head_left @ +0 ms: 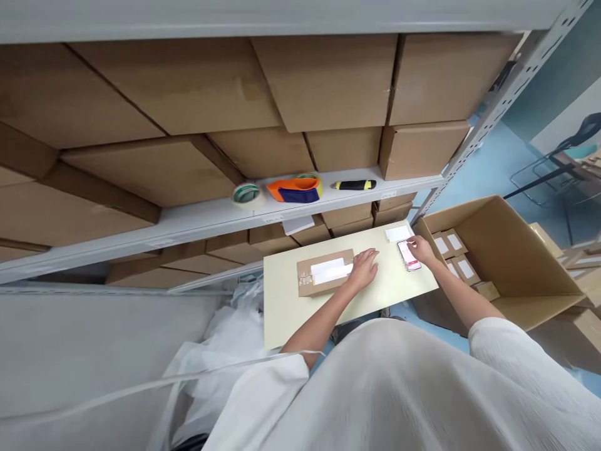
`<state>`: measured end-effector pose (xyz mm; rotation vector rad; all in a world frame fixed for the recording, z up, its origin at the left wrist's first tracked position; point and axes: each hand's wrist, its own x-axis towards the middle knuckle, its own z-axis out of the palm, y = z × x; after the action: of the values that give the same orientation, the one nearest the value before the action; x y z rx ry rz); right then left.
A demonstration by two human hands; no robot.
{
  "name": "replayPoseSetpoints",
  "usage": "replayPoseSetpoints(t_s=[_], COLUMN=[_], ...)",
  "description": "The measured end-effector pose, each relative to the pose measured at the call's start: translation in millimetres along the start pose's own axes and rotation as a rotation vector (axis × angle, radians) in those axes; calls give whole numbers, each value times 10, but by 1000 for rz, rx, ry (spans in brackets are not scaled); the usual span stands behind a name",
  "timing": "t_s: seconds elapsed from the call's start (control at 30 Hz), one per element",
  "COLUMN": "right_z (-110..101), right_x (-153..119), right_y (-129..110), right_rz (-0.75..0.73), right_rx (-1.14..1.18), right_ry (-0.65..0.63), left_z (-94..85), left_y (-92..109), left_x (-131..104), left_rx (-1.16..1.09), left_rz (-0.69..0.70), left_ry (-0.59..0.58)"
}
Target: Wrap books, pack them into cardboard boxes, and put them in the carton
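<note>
A small brown box (325, 273) with a white label and clear tape lies flat on the pale board (282, 319). My left hand (364, 269) rests at the box's right end, its fingers stretched out and holding nothing. On the board's right part lies a phone (409, 255) with a lit screen. My right hand (421, 249) is at the phone's upper right edge, fingers bent over it; whether they grip anything is too small to tell. A white paper slip (398, 233) lies just above the phone.
Above the board, a shelf (201, 217) carries a tape roll (247, 195), an orange and blue tape dispenser (295, 189), a yellow and black cutter (354, 185) and several cartons (328, 81). An open carton (530, 250) with small boxes stands right. White plastic (220, 338) hangs left.
</note>
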<state>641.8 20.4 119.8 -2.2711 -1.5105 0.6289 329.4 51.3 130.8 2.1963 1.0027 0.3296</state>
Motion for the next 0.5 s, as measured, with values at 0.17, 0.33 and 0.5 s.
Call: replayPoseSetpoints(t_s=[0.17, 0.33, 0.5], right_z=[-77, 52, 245], right_x=[459, 729, 973], right_y=[444, 741, 799], right_rz=[72, 69, 81], right_rx=[-23, -54, -119], right_ry=[-68, -164, -296], left_z=[382, 658, 813], left_y=[225, 260, 196], left_x=[434, 647, 791], left_rx=[-64, -89, -112], left_rz=[-123, -215, -279], left_ry=[-29, -70, -77])
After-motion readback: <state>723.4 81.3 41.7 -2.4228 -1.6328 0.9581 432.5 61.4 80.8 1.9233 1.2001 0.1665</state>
